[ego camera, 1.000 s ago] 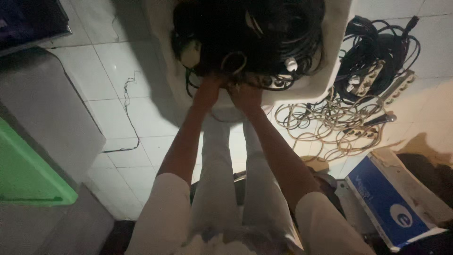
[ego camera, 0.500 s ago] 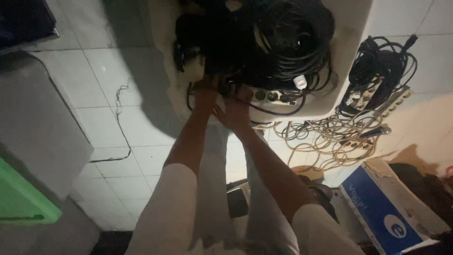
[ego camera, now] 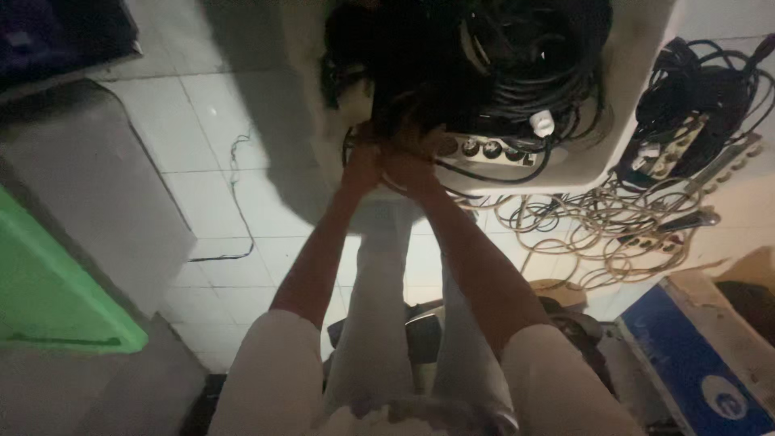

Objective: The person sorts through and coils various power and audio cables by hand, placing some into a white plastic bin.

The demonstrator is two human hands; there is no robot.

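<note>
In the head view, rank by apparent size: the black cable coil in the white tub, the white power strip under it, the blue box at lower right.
1. black cable coil, clearly largest.
2. blue box, partly cut off and nearer the camera, so unsure.
3. white power strip, partly covered.

One head-worn camera looks steeply down, close over both outstretched arms, onto the tiled floor [ego camera: 218, 202].

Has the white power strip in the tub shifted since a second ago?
Cannot tell. The white power strip lies at the white tub near rim under the black cable coils; earlier it was hidden or blurred, and the camera moved.
</note>
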